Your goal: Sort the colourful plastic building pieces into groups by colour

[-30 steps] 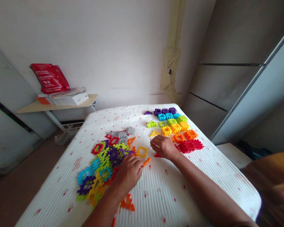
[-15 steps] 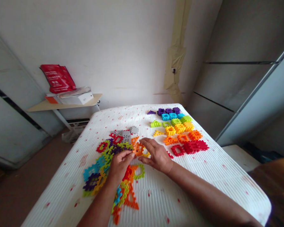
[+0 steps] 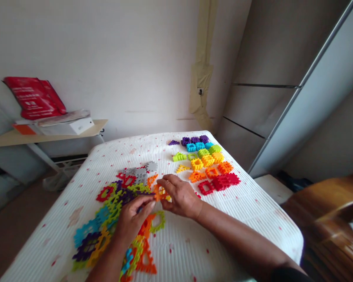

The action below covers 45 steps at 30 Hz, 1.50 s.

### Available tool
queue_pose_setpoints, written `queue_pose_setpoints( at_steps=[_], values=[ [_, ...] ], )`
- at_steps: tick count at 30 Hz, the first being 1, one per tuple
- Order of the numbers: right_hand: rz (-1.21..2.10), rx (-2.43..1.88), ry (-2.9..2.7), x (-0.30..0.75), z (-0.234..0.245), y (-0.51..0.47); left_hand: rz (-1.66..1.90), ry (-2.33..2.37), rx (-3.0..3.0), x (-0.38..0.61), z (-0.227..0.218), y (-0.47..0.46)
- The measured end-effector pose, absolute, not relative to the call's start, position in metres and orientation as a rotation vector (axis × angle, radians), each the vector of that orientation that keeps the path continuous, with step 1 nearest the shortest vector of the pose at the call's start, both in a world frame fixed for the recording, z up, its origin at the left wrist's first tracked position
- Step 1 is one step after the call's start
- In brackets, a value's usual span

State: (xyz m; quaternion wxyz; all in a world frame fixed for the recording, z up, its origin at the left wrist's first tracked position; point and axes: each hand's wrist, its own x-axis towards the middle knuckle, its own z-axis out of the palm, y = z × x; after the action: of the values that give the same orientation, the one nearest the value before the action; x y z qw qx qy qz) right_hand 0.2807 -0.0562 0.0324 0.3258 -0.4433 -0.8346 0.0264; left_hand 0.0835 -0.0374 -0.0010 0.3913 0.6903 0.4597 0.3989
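Note:
An orange toothed building tile (image 3: pixel 159 192) with window-like openings is held between my hands above the table. My right hand (image 3: pixel 181 197) curls round its right side, fingers over the top and thumb below. At the tile's lower left corner, my left hand (image 3: pixel 132 219) pinches with thumb and forefinger. A purple sliver shows by the left fingertips; whether it is pinched too, I cannot tell. Under and beside my left hand spreads a loose heap of tiles: grey tiles (image 3: pixel 141 174), a red tile (image 3: pixel 105 193), a blue tile (image 3: pixel 86 231) and an orange triangle (image 3: pixel 147 258).
Colour-sorted rows stand on the right of the white table cover (image 3: pixel 223 235): purple stacks (image 3: pixel 195 140), blue stacks (image 3: pixel 191 147), yellow stacks (image 3: pixel 207 160) and a red stack (image 3: pixel 223 182). A side shelf (image 3: pixel 101 126) bears a red bag (image 3: pixel 32 98). A grey cabinet (image 3: pixel 253 102) rises at right.
The view has swung to the right, so the table and its tiles appear further left. Both hands stay at the orange tile, with the right fingers closer round it.

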Motion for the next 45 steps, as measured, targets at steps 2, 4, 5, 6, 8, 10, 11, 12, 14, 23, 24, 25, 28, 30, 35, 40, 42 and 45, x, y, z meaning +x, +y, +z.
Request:
queue_pose_setpoints(
  at_steps=[2, 4, 5, 6, 8, 10, 11, 12, 14, 23, 24, 25, 28, 30, 35, 40, 42, 45],
  values=[
    [0.044, -1.183, -2.150, 0.304, 0.049, -0.058, 1.001, 1.180, 1.745, 0.081, -0.004, -0.035],
    [-0.011, -1.236, -2.083, 0.339, 0.068, -0.059, 0.986, 1.198, 1.718, 0.078, -0.006, -0.033],
    [-0.050, -1.281, -2.073, 0.360, 0.076, -0.060, 0.976, 1.202, 1.704, 0.077, -0.007, -0.032],
    [-0.099, -1.345, -2.072, 0.382, 0.083, -0.060, 0.972, 1.202, 1.691, 0.077, -0.008, -0.032],
    [-0.182, -1.547, -2.064, 0.426, 0.090, -0.061, 0.974, 1.199, 1.680, 0.077, -0.008, -0.031],
    [-0.215, -1.803, -2.078, 0.464, 0.090, -0.061, 0.992, 1.208, 1.684, 0.078, -0.007, -0.031],
    [-0.221, -1.919, -2.088, 0.480, 0.088, -0.061, 1.001, 1.216, 1.687, 0.079, -0.006, -0.031],
    [-0.216, -2.020, -2.096, 0.492, 0.084, -0.060, 1.007, 1.223, 1.688, 0.080, -0.006, -0.031],
    [-0.180, -2.150, -2.131, 0.510, 0.076, -0.058, 1.009, 1.233, 1.687, 0.080, -0.004, -0.031],
    [-0.054, -2.327, -2.232, 0.518, 0.061, -0.044, 1.011, 1.255, 1.688, 0.080, -0.002, -0.032],
    [-0.054, -2.332, -2.235, 0.517, 0.061, -0.043, 1.011, 1.253, 1.685, 0.080, -0.002, -0.032],
    [-0.055, -2.335, -2.242, 0.515, 0.061, -0.042, 1.005, 1.250, 1.685, 0.080, -0.002, -0.032],
    [-0.061, -2.359, -2.262, 0.513, 0.060, -0.039, 0.974, 1.249, 1.697, 0.079, -0.005, -0.031],
    [-0.063, -2.379, -2.270, 0.513, 0.059, -0.037, 0.965, 1.249, 1.703, 0.078, -0.006, -0.030],
    [-0.061, -2.390, -2.275, 0.513, 0.054, -0.034, 0.974, 1.255, 1.725, 0.076, -0.008, -0.029],
    [-0.055, -2.372, -2.281, 0.513, 0.053, -0.033, 0.982, 1.261, 1.747, 0.077, -0.006, -0.029],
    [-0.050, -2.368, -2.278, 0.514, 0.052, -0.033, 0.978, 1.267, 1.752, 0.076, -0.006, -0.029],
    [-0.036, -2.370, -2.276, 0.515, 0.051, -0.032, 0.983, 1.257, 1.749, 0.077, -0.007, -0.028]
  ],
)
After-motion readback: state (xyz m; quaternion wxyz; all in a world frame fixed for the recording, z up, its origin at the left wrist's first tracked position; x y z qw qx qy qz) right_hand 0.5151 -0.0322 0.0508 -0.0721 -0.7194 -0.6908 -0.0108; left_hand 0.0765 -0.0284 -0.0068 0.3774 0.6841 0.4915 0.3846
